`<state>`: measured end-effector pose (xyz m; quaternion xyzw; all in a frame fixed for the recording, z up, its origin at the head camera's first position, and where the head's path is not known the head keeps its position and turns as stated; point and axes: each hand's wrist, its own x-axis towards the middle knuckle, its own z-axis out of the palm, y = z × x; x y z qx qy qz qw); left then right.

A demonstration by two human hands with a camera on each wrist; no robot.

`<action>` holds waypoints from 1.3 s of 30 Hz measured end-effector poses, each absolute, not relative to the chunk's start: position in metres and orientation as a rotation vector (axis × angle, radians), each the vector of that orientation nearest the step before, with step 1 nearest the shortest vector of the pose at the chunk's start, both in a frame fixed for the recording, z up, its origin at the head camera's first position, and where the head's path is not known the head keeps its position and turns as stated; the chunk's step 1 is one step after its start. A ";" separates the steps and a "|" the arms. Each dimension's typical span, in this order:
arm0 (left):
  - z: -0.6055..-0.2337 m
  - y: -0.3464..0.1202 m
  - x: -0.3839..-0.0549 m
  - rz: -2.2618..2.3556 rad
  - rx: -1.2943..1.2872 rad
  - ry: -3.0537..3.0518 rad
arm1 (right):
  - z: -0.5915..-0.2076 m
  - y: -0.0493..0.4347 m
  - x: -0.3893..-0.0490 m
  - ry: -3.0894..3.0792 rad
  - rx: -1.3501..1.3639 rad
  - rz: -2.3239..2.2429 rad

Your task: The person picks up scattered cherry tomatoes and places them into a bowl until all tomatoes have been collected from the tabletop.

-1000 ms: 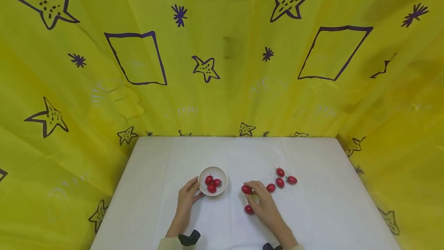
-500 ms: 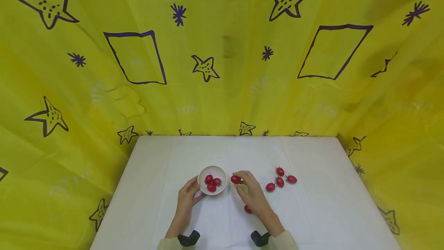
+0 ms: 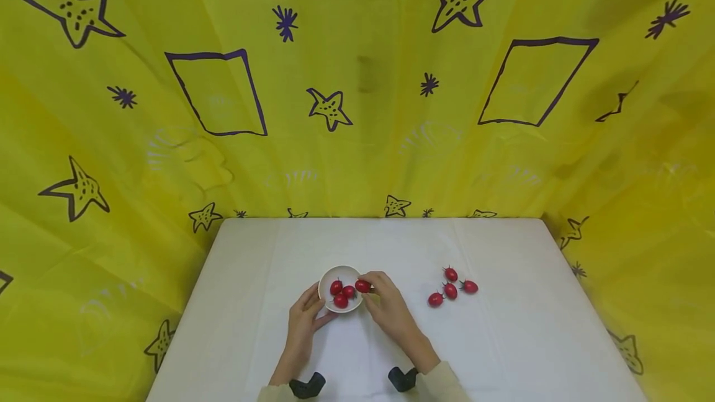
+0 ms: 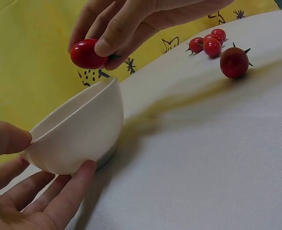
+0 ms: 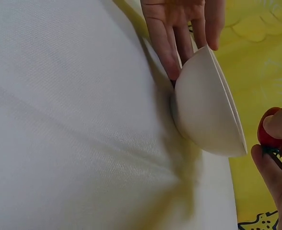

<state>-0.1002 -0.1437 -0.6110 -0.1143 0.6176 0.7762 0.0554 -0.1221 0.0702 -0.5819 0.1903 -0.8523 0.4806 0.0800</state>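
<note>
My left hand (image 3: 301, 324) holds a small white bowl (image 4: 81, 129), thumb at the rim and fingers against its lower side. Three red cherry tomatoes (image 3: 341, 300) lie inside it, seen from above in the head view. Between thumb and fingers, my right hand (image 3: 389, 310) pinches another cherry tomato (image 4: 87, 54), its green stem end toward the palm. That tomato is above the bowl's right rim in the left wrist view and overlaps the rim in the head view.
Several loose cherry tomatoes (image 3: 450, 291) lie in a cluster on the white table (image 3: 530, 327), right of the bowl. A nearer single tomato (image 4: 234, 62) shows in the left wrist view, hidden from the head view. A yellow patterned curtain (image 3: 368, 160) surrounds the table.
My right hand has carried the pinched tomato leftward, from beside the loose ones to the bowl's right rim. The left hand and bowl have stayed nearly still.
</note>
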 end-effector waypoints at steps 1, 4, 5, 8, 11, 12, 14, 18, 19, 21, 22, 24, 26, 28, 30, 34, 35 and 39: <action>-0.611 -0.144 -0.100 2.354 -0.344 1.879 | -0.582 0.069 -0.123 -2.548 0.577 1.442; -0.612 -0.143 -0.099 2.366 -0.351 1.871 | -0.581 0.064 -0.126 -2.542 0.604 1.449; -0.613 -0.143 -0.099 2.369 -0.346 1.872 | -0.581 0.063 -0.127 -2.548 0.608 1.446; -0.615 -0.143 -0.099 2.388 -0.346 1.861 | -0.579 0.057 -0.130 -2.575 0.619 1.401; -0.618 -0.142 -0.099 2.393 -0.350 1.870 | -0.579 0.050 -0.131 -2.621 0.639 1.274; -0.618 -0.142 -0.098 2.393 -0.354 1.872 | -0.579 0.047 -0.132 -2.640 0.651 1.207; -0.618 -0.142 -0.098 2.392 -0.356 1.878 | -0.579 0.044 -0.133 -2.671 0.678 1.080; -0.617 -0.141 -0.096 2.397 -0.354 1.877 | -0.576 0.038 -0.134 -2.728 0.720 0.903; -0.616 -0.141 -0.096 2.398 -0.357 1.878 | -0.576 0.037 -0.134 -2.736 0.723 0.884; -0.617 -0.140 -0.096 2.396 -0.357 1.883 | -0.576 0.035 -0.135 -2.753 0.719 0.838; -0.617 -0.140 -0.095 2.395 -0.356 1.890 | -0.576 0.034 -0.135 -2.759 0.713 0.820; -0.618 -0.140 -0.095 2.401 -0.368 1.883 | -0.577 0.031 -0.137 -2.775 0.699 0.781; -0.620 -0.140 -0.095 2.405 -0.369 1.880 | -0.578 0.029 -0.138 -2.789 0.690 0.750; -0.621 -0.140 -0.095 2.407 -0.377 1.876 | -0.579 0.028 -0.140 -2.800 0.692 0.724; -0.622 -0.140 -0.095 2.409 -0.388 1.869 | -0.580 0.027 -0.142 -2.811 0.708 0.697; -0.622 -0.140 -0.094 2.409 -0.388 1.879 | -0.580 0.026 -0.144 -2.839 0.727 0.661; -0.623 -0.140 -0.094 2.410 -0.388 1.879 | -0.579 0.026 -0.144 -2.847 0.728 0.654; -0.623 -0.139 -0.095 2.404 -0.371 1.891 | -0.578 0.026 -0.145 -2.858 0.724 0.644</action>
